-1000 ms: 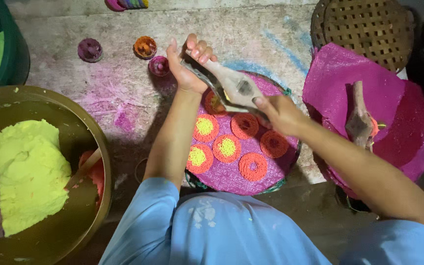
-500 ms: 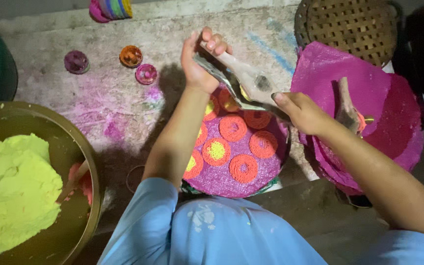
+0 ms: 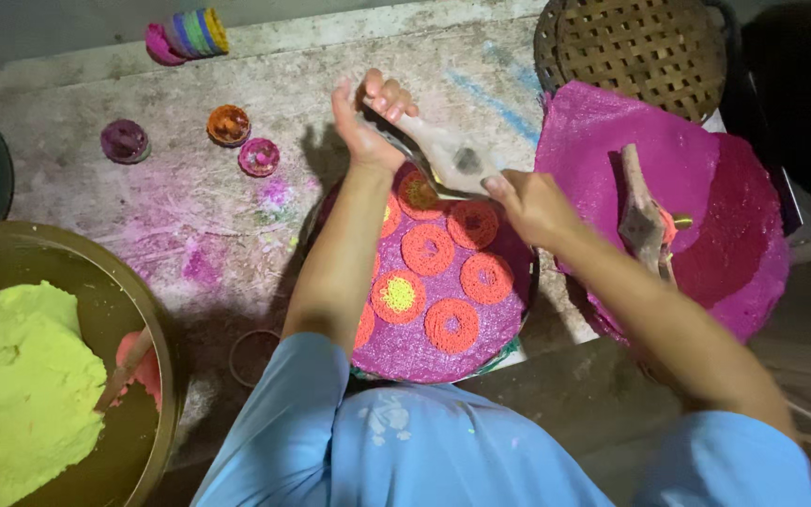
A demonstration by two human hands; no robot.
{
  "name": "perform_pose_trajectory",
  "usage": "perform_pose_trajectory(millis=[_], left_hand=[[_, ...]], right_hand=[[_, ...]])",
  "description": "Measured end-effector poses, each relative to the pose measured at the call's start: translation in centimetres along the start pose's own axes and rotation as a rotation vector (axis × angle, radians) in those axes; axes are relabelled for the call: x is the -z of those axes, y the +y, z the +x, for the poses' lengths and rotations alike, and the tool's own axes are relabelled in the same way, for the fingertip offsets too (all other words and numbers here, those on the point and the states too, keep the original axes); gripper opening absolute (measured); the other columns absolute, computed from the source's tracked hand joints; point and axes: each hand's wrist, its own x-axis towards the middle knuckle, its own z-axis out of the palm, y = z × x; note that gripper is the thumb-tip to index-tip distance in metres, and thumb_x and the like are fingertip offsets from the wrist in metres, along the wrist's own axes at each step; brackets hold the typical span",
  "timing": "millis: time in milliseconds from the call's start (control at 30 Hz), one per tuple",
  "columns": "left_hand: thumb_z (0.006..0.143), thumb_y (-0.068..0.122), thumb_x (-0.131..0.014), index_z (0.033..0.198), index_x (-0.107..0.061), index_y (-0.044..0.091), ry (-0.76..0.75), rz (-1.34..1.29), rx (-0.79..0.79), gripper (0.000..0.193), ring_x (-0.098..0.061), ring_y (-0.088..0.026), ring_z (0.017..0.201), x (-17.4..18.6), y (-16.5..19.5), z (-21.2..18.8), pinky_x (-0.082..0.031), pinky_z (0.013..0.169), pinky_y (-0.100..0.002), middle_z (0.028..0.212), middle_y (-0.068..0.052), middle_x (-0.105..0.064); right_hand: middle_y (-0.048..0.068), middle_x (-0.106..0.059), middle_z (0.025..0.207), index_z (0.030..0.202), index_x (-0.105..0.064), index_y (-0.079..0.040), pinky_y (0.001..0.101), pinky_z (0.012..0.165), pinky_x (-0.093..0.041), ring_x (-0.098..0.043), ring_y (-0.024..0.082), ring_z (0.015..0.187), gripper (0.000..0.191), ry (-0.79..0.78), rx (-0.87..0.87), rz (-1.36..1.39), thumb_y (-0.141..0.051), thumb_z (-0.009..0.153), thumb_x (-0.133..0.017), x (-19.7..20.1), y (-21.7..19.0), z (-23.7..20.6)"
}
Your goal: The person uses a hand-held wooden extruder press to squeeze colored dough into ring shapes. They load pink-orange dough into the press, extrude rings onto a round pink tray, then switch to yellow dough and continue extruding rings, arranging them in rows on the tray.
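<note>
1. The work surface [image 3: 237, 216] was rough and grey, stained with pink and purple powder, with a faint blue streak toward its far side. A pale raised ledge ran along its far edge, and the room beyond was dim.
2. The person sat in a light blue top, both arms reaching forward over a round purple tray [image 3: 405, 352] set on the surface.
3. The tray carried orange coiled rings [image 3: 452, 324], some with yellow centres, lying close together but apart.
4. The left hand [image 3: 363, 127] was clamped on the far end of a dusty wooden press [image 3: 448, 155], fingers curled over it.
5. The right hand [image 3: 527, 202] gripped the near end of the same press, fingers closed around it. The press hung tilted above the far part of the tray.
6. To the right lay magenta sheets [image 3: 706, 216], overlapping, with a second wooden tool [image 3: 645, 221] resting on them. A woven basket [image 3: 640, 47] stood just beyond, touching their far edge.
7. On the left a large dark basin [image 3: 157, 376] held yellow-green dough [image 3: 21, 376] and a small pink lump [image 3: 138, 361].
8. Three small coloured moulds [image 3: 227, 125] sat apart on the far-left surface, and a stack of coloured discs [image 3: 185, 33] leaned on the ledge.
9. Open surface lay between the basin and the tray, and between the moulds and the left hand; the right side was crowded to the edge.
</note>
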Motion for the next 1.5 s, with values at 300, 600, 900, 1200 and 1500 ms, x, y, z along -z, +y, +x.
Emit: perform_pose_trajectory(millis=[300,600,900,1200,1500], left_hand=[[0.101,0.044,-0.047,0.088,-0.05,0.015,0.011,0.023,0.086,0.031,-0.047,-0.014,0.071,0.0,0.5,-5.5,-0.049,0.08,-0.036,0.075,0.003,-0.045],[0.098,0.046,-0.048,0.082,-0.049,0.018,0.022,-0.045,0.048,0.033,-0.044,-0.012,0.062,1.3,-1.0,-5.6,-0.047,0.072,-0.034,0.068,0.006,-0.042],[0.096,0.045,-0.048,0.081,-0.048,0.017,0.031,0.007,-0.015,0.032,-0.042,-0.013,0.06,0.3,-1.0,-5.7,-0.044,0.067,-0.034,0.065,0.005,-0.04],[0.099,0.036,-0.048,0.086,-0.048,0.016,0.069,0.012,0.12,0.024,-0.044,-0.013,0.067,-2.0,-2.4,-12.7,-0.048,0.077,-0.035,0.07,0.004,-0.041],[0.099,0.036,-0.046,0.081,-0.047,0.017,0.08,-0.081,0.167,0.026,-0.042,-0.013,0.061,-0.9,-6.0,-14.1,-0.045,0.067,-0.034,0.066,0.005,-0.039]], right_hand=[[0.011,-0.064,0.065,0.09,-0.07,0.006,0.047,0.058,-0.051,-0.062,0.028,0.058,0.07,-0.342,-0.255,0.436,-0.054,0.106,-0.038,0.2,-1.5,-7.6],[0.026,-0.066,0.073,0.104,-0.07,0.001,0.0535,0.07,-0.051,-0.067,0.044,0.073,0.057,-0.086,-0.045,0.075,-0.048,0.105,-0.042,0.1,-3.5,-7.5],[0.026,-0.069,0.08,0.114,-0.072,-0.004,0.0523,0.072,-0.051,-0.068,0.043,0.078,0.055,-0.002,-0.065,-0.023,-0.05,0.105,-0.044,-1.2,-2.2,-6.8],[0.012,-0.061,0.067,0.105,-0.073,0.0,0.0439,0.059,-0.051,-0.058,0.022,0.06,0.06,-0.326,-0.281,0.389,-0.049,0.106,-0.038,0.3,-2.4,-15.9],[0.027,-0.068,0.081,0.113,-0.071,-0.003,0.0534,0.073,-0.05,-0.067,0.045,0.081,0.054,-0.043,-0.177,0.029,-0.048,0.104,-0.043,-1.3,-3.1,-18.9]])
